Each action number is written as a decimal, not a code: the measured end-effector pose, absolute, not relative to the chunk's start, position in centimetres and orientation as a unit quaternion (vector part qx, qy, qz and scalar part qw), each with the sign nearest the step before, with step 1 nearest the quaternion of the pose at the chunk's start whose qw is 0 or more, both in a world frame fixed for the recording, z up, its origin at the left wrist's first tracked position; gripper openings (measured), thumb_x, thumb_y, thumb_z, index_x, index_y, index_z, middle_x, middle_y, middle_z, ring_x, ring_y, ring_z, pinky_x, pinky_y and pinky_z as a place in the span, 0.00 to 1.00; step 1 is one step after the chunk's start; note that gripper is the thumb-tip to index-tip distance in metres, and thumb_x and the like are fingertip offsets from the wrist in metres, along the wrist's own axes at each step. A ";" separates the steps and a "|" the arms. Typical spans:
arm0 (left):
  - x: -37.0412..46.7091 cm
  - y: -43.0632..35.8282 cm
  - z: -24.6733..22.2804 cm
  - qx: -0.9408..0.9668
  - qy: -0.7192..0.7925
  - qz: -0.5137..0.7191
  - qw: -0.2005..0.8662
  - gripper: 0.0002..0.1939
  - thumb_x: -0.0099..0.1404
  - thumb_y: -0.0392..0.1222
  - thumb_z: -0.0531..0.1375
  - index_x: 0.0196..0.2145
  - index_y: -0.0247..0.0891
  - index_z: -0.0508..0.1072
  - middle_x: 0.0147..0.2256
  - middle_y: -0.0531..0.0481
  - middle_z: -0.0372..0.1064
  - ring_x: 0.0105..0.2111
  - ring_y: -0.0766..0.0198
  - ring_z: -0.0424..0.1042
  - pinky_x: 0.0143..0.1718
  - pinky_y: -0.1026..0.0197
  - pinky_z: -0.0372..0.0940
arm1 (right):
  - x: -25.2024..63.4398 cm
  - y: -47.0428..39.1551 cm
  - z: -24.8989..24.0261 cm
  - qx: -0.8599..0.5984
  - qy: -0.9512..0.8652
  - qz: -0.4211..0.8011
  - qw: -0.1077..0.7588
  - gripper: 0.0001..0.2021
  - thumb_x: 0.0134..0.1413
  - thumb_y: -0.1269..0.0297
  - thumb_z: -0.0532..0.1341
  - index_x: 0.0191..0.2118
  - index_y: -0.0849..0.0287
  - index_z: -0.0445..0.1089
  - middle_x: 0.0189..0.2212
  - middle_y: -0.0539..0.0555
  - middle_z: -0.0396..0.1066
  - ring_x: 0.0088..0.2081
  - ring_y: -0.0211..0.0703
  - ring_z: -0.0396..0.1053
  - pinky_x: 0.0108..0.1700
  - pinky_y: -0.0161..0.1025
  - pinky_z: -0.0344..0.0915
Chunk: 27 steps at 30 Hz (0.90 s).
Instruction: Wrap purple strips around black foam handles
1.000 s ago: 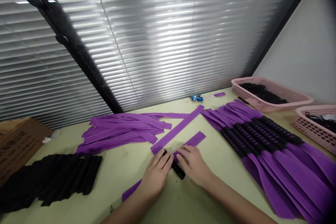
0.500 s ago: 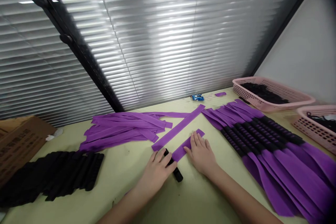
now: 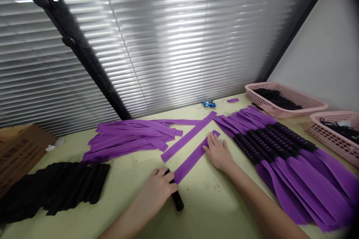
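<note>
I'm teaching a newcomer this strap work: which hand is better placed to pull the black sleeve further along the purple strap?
Probably the left hand: its fingers already wrap the black sleeve at the near end of the purple strap. The right hand lies flat on the strap's far end, pinning it to the table.

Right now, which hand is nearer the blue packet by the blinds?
Right. The right hand lies flat on the purple strap's far end, just below the blue packet; the left hand grips the black tube, farther back.
</note>
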State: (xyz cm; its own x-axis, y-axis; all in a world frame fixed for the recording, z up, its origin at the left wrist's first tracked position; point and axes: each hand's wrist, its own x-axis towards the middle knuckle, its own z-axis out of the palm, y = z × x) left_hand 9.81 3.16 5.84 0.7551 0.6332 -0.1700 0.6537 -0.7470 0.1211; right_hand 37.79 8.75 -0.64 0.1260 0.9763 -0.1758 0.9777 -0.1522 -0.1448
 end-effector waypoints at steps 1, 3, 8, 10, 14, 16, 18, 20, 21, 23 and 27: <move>9.7 3.1 6.1 0.930 0.350 -0.065 0.094 0.14 0.66 0.31 0.58 0.41 0.49 0.77 0.42 0.50 0.71 0.51 0.55 0.64 0.49 0.55 0.58 | 37.8 8.8 -0.7 0.750 0.651 -0.115 0.001 0.32 0.67 0.53 0.39 0.69 0.68 0.37 0.69 0.57 0.31 0.69 0.49 0.32 0.67 0.57 0.32; 9.4 2.9 6.2 0.922 0.363 -0.080 0.104 0.11 0.64 0.33 0.59 0.35 0.48 0.79 0.38 0.50 0.72 0.46 0.56 0.66 0.45 0.56 0.58 | 37.9 8.7 -0.7 0.751 0.651 -0.114 0.001 0.32 0.67 0.53 0.39 0.69 0.69 0.37 0.69 0.57 0.31 0.69 0.49 0.32 0.67 0.57 0.33; 9.0 2.5 5.2 0.896 0.416 -0.123 0.097 0.13 0.62 0.32 0.59 0.23 0.42 0.78 0.30 0.47 0.71 0.37 0.56 0.66 0.36 0.56 0.57 | 37.9 8.7 -0.9 0.750 0.652 -0.112 -0.006 0.32 0.67 0.54 0.39 0.69 0.68 0.37 0.69 0.57 0.32 0.69 0.50 0.32 0.67 0.58 0.33; 8.9 2.3 4.6 0.888 0.434 -0.124 0.087 0.14 0.61 0.30 0.58 0.21 0.40 0.77 0.29 0.46 0.71 0.36 0.57 0.67 0.34 0.57 0.57 | 37.8 8.7 -0.9 0.751 0.651 -0.111 -0.005 0.32 0.67 0.54 0.39 0.69 0.68 0.38 0.69 0.57 0.32 0.69 0.50 0.32 0.67 0.58 0.33; 8.7 2.1 4.5 0.885 0.438 -0.140 0.077 0.14 0.60 0.28 0.57 0.22 0.39 0.77 0.29 0.45 0.72 0.36 0.56 0.68 0.34 0.57 0.58 | 37.8 8.7 -1.0 0.752 0.651 -0.100 -0.010 0.31 0.67 0.55 0.41 0.69 0.68 0.39 0.69 0.58 0.33 0.69 0.50 0.34 0.67 0.57 0.34; 8.9 2.1 5.1 0.887 0.429 -0.154 0.074 0.15 0.60 0.27 0.57 0.23 0.39 0.78 0.28 0.45 0.72 0.36 0.56 0.69 0.35 0.57 0.58 | 38.0 8.7 -1.0 0.747 0.658 -0.088 -0.022 0.31 0.67 0.55 0.43 0.69 0.68 0.41 0.69 0.59 0.36 0.69 0.52 0.36 0.67 0.58 0.35; 9.2 2.1 5.7 0.897 0.409 -0.154 0.064 0.14 0.61 0.26 0.57 0.26 0.40 0.79 0.30 0.46 0.73 0.36 0.56 0.70 0.36 0.57 0.58 | 38.1 8.7 -1.0 0.736 0.671 -0.075 -0.043 0.30 0.66 0.56 0.46 0.67 0.69 0.47 0.68 0.62 0.42 0.68 0.54 0.40 0.67 0.58 0.37; 9.5 2.3 6.2 0.913 0.383 -0.133 0.053 0.14 0.62 0.26 0.57 0.30 0.41 0.79 0.32 0.46 0.73 0.37 0.56 0.70 0.38 0.56 0.58 | 37.9 8.4 -0.6 0.716 0.691 -0.060 -0.083 0.26 0.65 0.61 0.49 0.64 0.70 0.55 0.65 0.64 0.51 0.66 0.56 0.47 0.66 0.59 0.39; 9.7 2.5 6.4 0.920 0.370 -0.119 0.050 0.13 0.63 0.27 0.58 0.32 0.41 0.79 0.33 0.46 0.73 0.38 0.56 0.70 0.39 0.56 0.58 | 37.6 8.1 -0.4 0.700 0.703 -0.054 -0.113 0.23 0.65 0.63 0.50 0.62 0.69 0.59 0.63 0.64 0.56 0.64 0.55 0.52 0.66 0.60 0.40; 10.0 2.8 6.3 0.931 0.350 -0.097 0.049 0.11 0.64 0.29 0.58 0.36 0.42 0.78 0.36 0.46 0.73 0.41 0.55 0.70 0.42 0.55 0.58 | 36.4 7.2 0.4 0.652 0.733 -0.052 -0.185 0.18 0.65 0.65 0.51 0.55 0.66 0.68 0.55 0.63 0.66 0.57 0.52 0.62 0.64 0.58 0.46; 10.6 3.2 5.8 0.938 0.336 -0.078 0.033 0.12 0.65 0.31 0.58 0.43 0.42 0.75 0.40 0.46 0.73 0.45 0.55 0.69 0.45 0.54 0.59 | 32.8 4.1 1.7 0.525 0.804 -0.119 -0.251 0.15 0.66 0.62 0.51 0.42 0.57 0.74 0.37 0.55 0.75 0.40 0.44 0.70 0.48 0.45 0.64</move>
